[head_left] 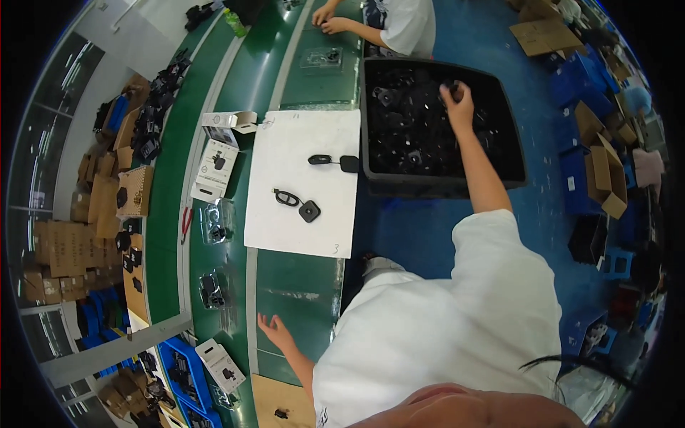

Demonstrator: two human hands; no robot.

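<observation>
My right hand (460,107) reaches over a large black bin (442,187) heaped with small black parts (399,118). Its fingers close around a small black object (452,87) whose kind I cannot make out. My left hand (275,331) hovers by the green bench (296,285), fingers apart, holding nothing. On a white board (300,235) between my hands lie two small square black devices. One black device (310,211) has a coiled cable (287,197) beside it; another device (349,164) lies at the right edge, with its cable bundled.
White printed boxes (215,167) and clear plastic trays (216,221) line the bench's left side, near red-handled pliers (186,225). A co-worker's hands (330,21) are at the far end. Blue crates (571,171) and open cartons (605,175) stand on the right.
</observation>
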